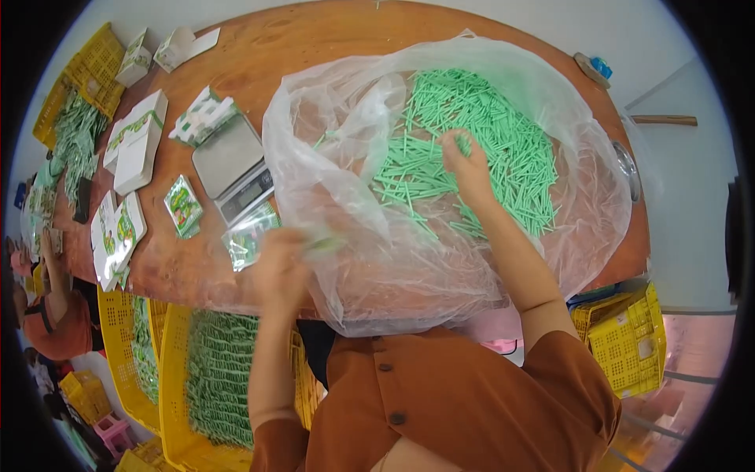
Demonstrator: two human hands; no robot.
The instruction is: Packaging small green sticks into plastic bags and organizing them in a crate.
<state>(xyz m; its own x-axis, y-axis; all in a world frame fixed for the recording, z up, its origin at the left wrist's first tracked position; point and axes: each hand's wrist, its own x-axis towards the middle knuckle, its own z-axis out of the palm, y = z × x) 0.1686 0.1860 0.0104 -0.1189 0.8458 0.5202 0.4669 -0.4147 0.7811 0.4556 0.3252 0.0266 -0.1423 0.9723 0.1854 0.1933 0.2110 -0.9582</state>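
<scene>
A translucent plastic bag (pixel 330 194) lies spread wide on the wooden table (pixel 330 29), with a large heap of thin green sticks (pixel 513 147) inside it. Over the heap, my right hand (pixel 466 168) is closed around a small bunch of green sticks (pixel 463 144). My left hand (pixel 283 262) is blurred at the bag's near left edge. It grips a small packet (pixel 325 241), mostly clear with some green, too smeared to make out. Just behind that hand lie flat clear printed pouches (pixel 250 236), beside the digital scale (pixel 229 158).
Printed packets (pixel 203 118) rest on the scale's far end, and another packet (pixel 184 205) lies nearby. White cartons (pixel 138 141) are stacked leftward. Yellow crates (pixel 171 377) of green packets stand below the table edge. At far left, another person's arm (pixel 56 265) reaches in.
</scene>
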